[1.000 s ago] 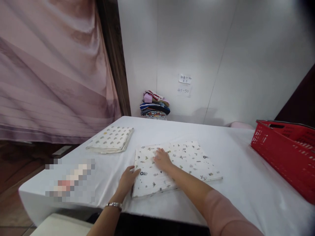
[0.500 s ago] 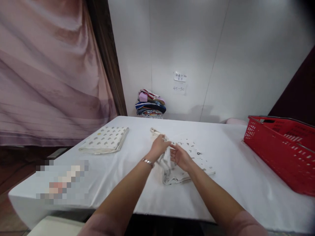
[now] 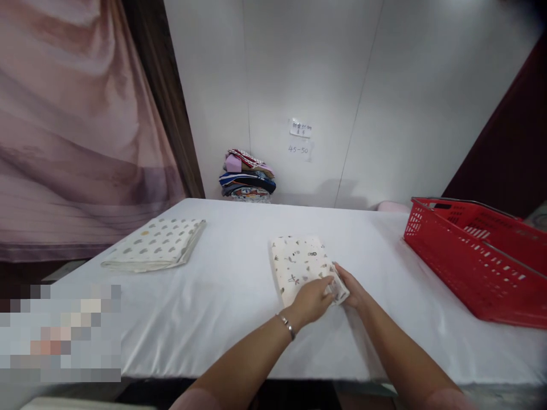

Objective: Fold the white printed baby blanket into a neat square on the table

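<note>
A folded cream cloth with a small scattered print [image 3: 297, 262] lies on the table in front of me, narrow and flat. My left hand [image 3: 311, 299], with a silver bracelet at the wrist, reaches over its near part, and the fingers pinch at the near right corner. My right hand [image 3: 352, 289] grips the right edge, its thumb side toward the cloth and some fingers hidden behind it. That corner is slightly lifted and shows a paler underside. Off to the left rests another folded cloth with grey-green motifs [image 3: 156, 245], touched by neither hand.
A red plastic basket [image 3: 470, 267] stands on the right of the white-covered table [image 3: 239, 319]. Behind the far edge is a stack of folded fabrics [image 3: 248, 182] against the wall. A pink curtain [image 3: 77, 125] hangs at left. Something blurred out sits at the near left.
The printed cloth went from loosely spread and partly lifted to a compact folded rectangle. Both hands moved right and nearer, now at its right corner. The view shifted slightly right.
</note>
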The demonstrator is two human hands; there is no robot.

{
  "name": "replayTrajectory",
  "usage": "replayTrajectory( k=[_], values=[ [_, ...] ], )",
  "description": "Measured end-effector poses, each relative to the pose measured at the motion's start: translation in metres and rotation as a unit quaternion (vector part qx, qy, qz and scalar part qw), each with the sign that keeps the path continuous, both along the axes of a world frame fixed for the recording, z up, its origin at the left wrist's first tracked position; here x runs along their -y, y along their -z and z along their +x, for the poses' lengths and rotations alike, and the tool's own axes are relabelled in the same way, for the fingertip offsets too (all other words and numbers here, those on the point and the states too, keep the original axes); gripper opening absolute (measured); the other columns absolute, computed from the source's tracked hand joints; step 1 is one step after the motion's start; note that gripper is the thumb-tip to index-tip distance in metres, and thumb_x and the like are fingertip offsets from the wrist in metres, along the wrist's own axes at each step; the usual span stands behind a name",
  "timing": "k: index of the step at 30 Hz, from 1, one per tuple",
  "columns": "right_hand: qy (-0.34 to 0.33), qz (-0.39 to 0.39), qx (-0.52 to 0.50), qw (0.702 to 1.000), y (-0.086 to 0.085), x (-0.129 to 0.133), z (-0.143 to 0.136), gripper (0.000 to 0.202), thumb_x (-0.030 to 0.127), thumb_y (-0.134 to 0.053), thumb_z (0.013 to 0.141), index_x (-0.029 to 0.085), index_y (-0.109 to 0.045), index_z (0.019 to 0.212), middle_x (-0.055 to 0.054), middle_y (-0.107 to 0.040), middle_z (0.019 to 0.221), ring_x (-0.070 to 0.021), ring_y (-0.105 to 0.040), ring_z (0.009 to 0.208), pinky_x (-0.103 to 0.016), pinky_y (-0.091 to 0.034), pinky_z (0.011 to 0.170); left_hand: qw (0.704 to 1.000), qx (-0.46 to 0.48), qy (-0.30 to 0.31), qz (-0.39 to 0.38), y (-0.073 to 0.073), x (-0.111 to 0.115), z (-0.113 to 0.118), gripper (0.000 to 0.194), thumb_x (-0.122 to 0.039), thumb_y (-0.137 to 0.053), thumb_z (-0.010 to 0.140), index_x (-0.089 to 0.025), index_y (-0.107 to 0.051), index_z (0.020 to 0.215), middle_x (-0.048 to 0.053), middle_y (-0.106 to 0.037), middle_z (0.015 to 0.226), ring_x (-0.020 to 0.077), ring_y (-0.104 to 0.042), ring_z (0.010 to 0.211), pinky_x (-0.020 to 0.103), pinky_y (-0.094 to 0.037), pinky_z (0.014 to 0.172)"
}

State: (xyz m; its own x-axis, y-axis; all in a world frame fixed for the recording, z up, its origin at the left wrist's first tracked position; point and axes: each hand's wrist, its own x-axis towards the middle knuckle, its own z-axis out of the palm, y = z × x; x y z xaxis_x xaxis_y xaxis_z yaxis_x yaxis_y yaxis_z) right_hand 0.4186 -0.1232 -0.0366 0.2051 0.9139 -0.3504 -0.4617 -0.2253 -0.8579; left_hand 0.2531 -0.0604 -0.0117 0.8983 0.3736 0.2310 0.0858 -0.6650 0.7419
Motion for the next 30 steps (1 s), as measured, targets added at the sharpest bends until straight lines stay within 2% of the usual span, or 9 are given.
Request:
replayTrajectory(
  k=[3,6,10,13,19,23,26,28,30],
  values=[
    [-0.028,-0.012,-0.005,1.000,-0.002,-0.003,0.002,0.050,0.054,-0.042,0.083,0.012,-0.057,0.108,-0.014,-0.067,0.101,-0.0247,-0.063,0.096,-0.038,-0.048,0.085,0.999,0.026,-0.031,0.025,-0.005,-0.007,-0.025,0.036,-0.035,-0.045,0.085,-0.022,-0.058,0.116,0.007,-0.062,0.116,0.0225,-0.054,0.108,0.037,-0.039,0.097],
    [-0.031,0.007,0.010,0.999,-0.004,-0.004,0.005,0.043,0.045,-0.054,0.080,0.013,-0.056,0.109,-0.014,-0.067,0.101,-0.0235,-0.064,0.094,-0.038,-0.048,0.086,0.993,0.054,-0.107,0.005,0.002,-0.018,-0.049,0.031,-0.033,-0.047,0.084,-0.021,-0.062,0.109,0.007,-0.063,0.115,0.0216,-0.053,0.110,0.038,-0.037,0.101],
    [-0.004,-0.007,0.062,0.998,-0.007,-0.004,0.007,0.048,0.028,-0.068,0.067,0.016,-0.053,0.111,-0.012,-0.068,0.100,-0.0231,-0.066,0.088,-0.038,-0.050,0.082,0.978,0.070,-0.188,-0.062,0.015,-0.029,-0.074,0.027,-0.030,-0.047,0.083,-0.021,-0.064,0.102,0.006,-0.063,0.114,0.0207,-0.054,0.109,0.037,-0.039,0.100],
    [0.007,-0.031,0.088,0.996,-0.014,-0.004,0.006,0.054,0.020,-0.068,0.060,0.017,-0.053,0.112,-0.011,-0.069,0.096,-0.0252,-0.067,0.082,-0.040,-0.052,0.075,0.963,0.066,-0.228,-0.131,0.019,-0.037,-0.085,0.026,-0.032,-0.049,0.081,-0.022,-0.065,0.099,0.005,-0.064,0.111,0.0208,-0.057,0.103,0.035,-0.045,0.092],
    [-0.018,0.011,0.164,0.986,-0.061,-0.022,-0.024,0.060,0.023,-0.064,0.061,0.020,-0.051,0.120,-0.006,-0.070,0.091,-0.0227,-0.066,0.076,-0.034,-0.052,0.068,0.911,0.092,-0.287,-0.282,0.010,-0.055,-0.097,0.031,-0.041,-0.054,0.076,-0.017,-0.066,0.091,0.007,-0.069,0.095,0.0209,-0.061,0.093,0.032,-0.049,0.080],
    [-0.070,0.037,0.246,0.966,-0.100,-0.056,-0.071,0.064,0.021,-0.060,0.062,0.021,-0.048,0.125,-0.003,-0.069,0.091,-0.0213,-0.065,0.078,-0.030,-0.051,0.065,0.862,0.138,-0.288,-0.394,-0.004,-0.067,-0.112,0.043,-0.049,-0.057,0.074,-0.014,-0.062,0.099,0.012,-0.064,0.109,0.0216,-0.061,0.095,0.030,-0.051,0.075],
    [-0.144,0.080,0.363,0.917,-0.119,-0.088,-0.116,0.065,0.019,-0.053,0.065,0.021,-0.046,0.129,-0.003,-0.068,0.097,-0.0205,-0.064,0.079,-0.030,-0.050,0.066,0.816,0.167,-0.289,-0.472,-0.010,-0.079,-0.131,0.045,-0.052,-0.054,0.078,-0.015,-0.059,0.105,0.014,-0.060,0.118,0.0210,-0.061,0.099,0.032,-0.050,0.080],
    [-0.181,0.081,0.471,0.859,-0.123,-0.108,-0.151,0.068,0.019,-0.053,0.064,0.019,-0.042,0.132,-0.007,-0.064,0.110,-0.0215,-0.064,0.085,-0.030,-0.050,0.069,0.772,0.180,-0.284,-0.540,-0.010,-0.089,-0.148,0.046,-0.053,-0.046,0.083,-0.016,-0.056,0.109,0.013,-0.059,0.119,0.0200,-0.061,0.099,0.033,-0.050,0.082],
    [-0.224,0.059,0.576,0.784,-0.119,-0.124,-0.189,0.071,0.018,-0.054,0.063,0.017,-0.041,0.133,-0.011,-0.060,0.117,-0.0247,-0.062,0.094,-0.032,-0.049,0.074,0.735,0.193,-0.274,-0.589,-0.007,-0.100,-0.167,0.051,-0.056,-0.036,0.087,-0.015,-0.054,0.111,0.013,-0.062,0.114,0.0205,-0.062,0.096,0.034,-0.051,0.081]
  ],
)
